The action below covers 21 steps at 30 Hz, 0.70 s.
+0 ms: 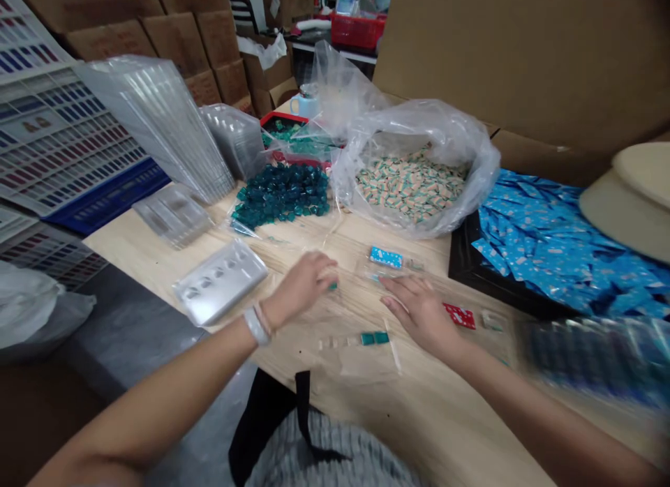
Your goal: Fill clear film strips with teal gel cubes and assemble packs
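On the pale wooden worktable (440, 417), the curled left hand (301, 288) reaches a small glossy teal square piece (333, 286), its grip unclear; light and slick, it suits an edge pinch. The open right hand (419, 312) lies beside a thin clear plastic sleeve (366, 361).

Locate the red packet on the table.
In the head view, the red packet lies on the wooden table, just right of the right hand and just below the black tray.
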Available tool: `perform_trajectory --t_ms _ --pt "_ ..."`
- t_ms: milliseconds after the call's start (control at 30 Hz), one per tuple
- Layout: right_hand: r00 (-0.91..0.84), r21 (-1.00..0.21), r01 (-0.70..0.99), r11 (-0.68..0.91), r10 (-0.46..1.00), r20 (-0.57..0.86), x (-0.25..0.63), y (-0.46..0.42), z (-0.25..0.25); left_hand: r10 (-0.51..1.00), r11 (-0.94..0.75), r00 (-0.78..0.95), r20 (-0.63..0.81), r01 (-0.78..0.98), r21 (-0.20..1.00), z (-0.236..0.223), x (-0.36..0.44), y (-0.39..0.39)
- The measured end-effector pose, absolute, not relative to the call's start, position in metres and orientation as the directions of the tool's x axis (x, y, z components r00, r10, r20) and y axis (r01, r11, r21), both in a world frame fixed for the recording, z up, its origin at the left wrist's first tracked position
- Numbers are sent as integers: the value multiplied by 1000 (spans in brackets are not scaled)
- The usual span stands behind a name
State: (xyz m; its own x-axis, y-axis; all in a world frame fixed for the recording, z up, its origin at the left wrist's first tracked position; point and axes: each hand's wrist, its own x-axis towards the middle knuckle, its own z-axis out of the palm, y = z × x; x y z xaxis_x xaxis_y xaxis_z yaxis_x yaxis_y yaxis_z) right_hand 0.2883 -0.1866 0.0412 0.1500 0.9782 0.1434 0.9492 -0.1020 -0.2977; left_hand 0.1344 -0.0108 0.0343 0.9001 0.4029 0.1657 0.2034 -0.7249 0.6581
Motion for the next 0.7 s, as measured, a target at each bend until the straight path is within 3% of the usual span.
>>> perform_trajectory --t_ms 133,267,367,533,633,700 --pt "73 -330 944 -18 985 154 304 -87 47 615 -718 775 145 475 510 30 193 73" --pt "282 -379 897 -229 955 89 321 27 27 671 -708 735 100 594 383 11 234 102" --pt "299 -387 884 -264 954 32 333 68 6 685 -693 725 69 620 367 0 233 103" --pt "244 -496 841 -216 970 -10 337 56 -11 669 -695 743 19 615 373 -2 205 103" --pt "255 -582 786 -209 967 -3 334 32 -8 675 -654 735 70 551 518 4 196 102" --pt "316 -767 597 -237 947 -47 332 14 -6 759 -419 651 24 460 783 7 194 99"
